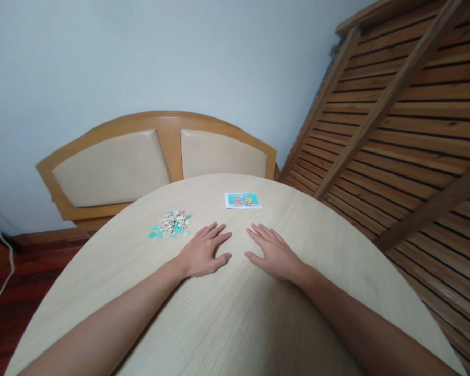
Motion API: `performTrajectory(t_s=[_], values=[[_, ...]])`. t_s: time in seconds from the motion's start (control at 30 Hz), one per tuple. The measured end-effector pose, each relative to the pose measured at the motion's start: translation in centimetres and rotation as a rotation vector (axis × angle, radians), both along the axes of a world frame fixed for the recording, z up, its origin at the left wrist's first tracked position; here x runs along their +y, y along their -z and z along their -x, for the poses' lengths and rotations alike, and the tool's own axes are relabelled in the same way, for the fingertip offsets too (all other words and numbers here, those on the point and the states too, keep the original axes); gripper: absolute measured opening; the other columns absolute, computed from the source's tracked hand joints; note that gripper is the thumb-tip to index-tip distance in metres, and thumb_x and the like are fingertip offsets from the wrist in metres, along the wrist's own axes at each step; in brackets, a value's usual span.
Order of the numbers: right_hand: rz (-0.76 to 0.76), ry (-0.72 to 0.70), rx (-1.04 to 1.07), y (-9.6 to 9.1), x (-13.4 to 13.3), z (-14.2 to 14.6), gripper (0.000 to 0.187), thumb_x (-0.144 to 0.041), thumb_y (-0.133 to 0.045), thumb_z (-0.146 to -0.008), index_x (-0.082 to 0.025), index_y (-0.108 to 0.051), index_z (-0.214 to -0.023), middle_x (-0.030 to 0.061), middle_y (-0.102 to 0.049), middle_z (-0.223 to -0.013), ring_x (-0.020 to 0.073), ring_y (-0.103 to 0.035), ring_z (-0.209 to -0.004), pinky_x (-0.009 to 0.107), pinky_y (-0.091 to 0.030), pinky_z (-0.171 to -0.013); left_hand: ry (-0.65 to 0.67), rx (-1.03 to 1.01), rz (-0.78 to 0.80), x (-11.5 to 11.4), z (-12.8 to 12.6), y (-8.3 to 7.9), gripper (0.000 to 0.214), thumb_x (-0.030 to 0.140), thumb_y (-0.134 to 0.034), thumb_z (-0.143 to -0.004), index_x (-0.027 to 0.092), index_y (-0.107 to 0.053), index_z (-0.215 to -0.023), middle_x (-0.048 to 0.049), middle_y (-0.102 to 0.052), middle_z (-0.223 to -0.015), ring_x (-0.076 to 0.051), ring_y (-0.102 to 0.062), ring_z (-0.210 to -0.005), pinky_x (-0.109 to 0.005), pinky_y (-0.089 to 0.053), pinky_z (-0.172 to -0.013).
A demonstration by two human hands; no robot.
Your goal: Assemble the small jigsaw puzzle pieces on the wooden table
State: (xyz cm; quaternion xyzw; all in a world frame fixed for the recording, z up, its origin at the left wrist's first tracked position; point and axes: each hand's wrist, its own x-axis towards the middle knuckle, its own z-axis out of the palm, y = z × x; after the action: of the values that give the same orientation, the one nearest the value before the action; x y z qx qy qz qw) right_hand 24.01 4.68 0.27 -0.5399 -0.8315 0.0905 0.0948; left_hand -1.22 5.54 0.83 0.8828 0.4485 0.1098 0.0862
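My left hand (206, 250) lies palm down on the round wooden table (215, 334), its fingers spread and holding nothing. Just beyond it on the left is a heap of jigsaw puzzle pieces (171, 225), some showing pale backs and others turquoise faces. My right hand (276, 251) also rests flat on the tabletop, fingers apart, with nothing in it. Between and beyond the two hands lies a small picture card (243, 200) with a turquoise cartoon scene of a pink and a yellow figure. Neither hand touches the pieces or the card.
Behind the table stands a wooden headboard (168, 138) with cream padded panels, against a pale wall (149, 57). A large slatted wooden frame (399, 115) leans along the right side. At the far left, a white cable (11, 261) hangs above a dark red floor (35, 277).
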Motion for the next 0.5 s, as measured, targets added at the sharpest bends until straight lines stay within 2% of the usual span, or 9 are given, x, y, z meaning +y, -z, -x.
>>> performTrajectory(t_s=[0.27,0.5], values=[[-0.021,-0.008,-0.005,0.23,0.16,-0.15,0.072,-0.055,-0.049,-0.093,-0.017,-0.041,-0.153,0.0107,-0.029,-0.163,0.0302,-0.022,-0.152,0.050,-0.018,-0.124,0.008,0.026,-0.007,-0.04,-0.09,0.14,0.064,0.053,-0.051,-0.096,0.020,-0.046,-0.150,-0.0124,-0.031,-0.161,-0.036,-0.026,-0.150,-0.053,-0.026,-0.121],[-0.019,-0.009,0.003,0.25,0.13,-0.16,0.083,-0.063,-0.055,-0.087,-0.017,-0.040,-0.154,0.0111,-0.028,-0.163,0.0318,-0.021,-0.152,0.050,-0.018,-0.124,0.010,0.048,-0.017,-0.06,-0.13,0.08,0.064,0.052,-0.050,-0.096,0.020,-0.045,-0.151,-0.0122,-0.031,-0.162,-0.035,-0.025,-0.150,-0.053,-0.025,-0.121]])
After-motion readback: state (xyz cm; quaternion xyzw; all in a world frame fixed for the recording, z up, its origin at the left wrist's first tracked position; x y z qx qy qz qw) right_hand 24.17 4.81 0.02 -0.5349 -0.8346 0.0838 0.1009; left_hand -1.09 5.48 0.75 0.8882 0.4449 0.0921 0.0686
